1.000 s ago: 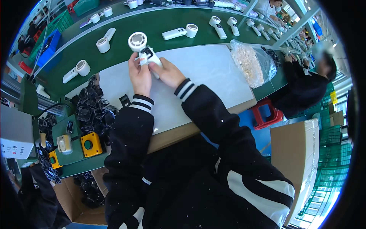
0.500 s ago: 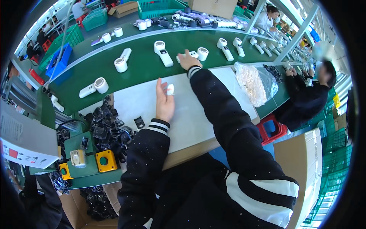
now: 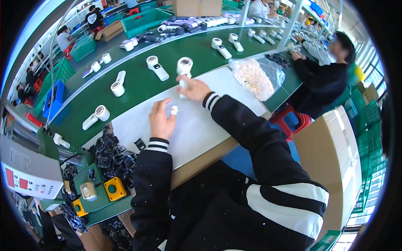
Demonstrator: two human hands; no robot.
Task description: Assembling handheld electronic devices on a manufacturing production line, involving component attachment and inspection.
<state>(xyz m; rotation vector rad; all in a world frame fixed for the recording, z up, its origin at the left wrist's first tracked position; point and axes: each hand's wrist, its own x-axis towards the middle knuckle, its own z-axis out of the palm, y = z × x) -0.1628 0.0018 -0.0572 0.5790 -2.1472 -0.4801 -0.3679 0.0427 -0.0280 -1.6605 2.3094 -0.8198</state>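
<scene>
Motion blurs the right hand [image 3: 196, 88] at the centre of the frame, its fingers hiding much of the handle of a white fan [image 3: 184, 65]. At left, a heap of black parts [image 3: 113, 154] is too tangled to tell piece from piece, while the pale bits inside a clear bag [image 3: 254, 77], right of centre, are too tiny to identify. A co-worker [image 3: 322, 77] at upper right appears with face blurred. The top edge crops a cardboard box [image 3: 197, 7] and a person in white [image 3: 260, 10]; the bottom edge cuts off a carton [image 3: 94, 240] at lower left, partly hidden beneath the table, and the left sleeve [image 3: 148, 217] beside it
</scene>
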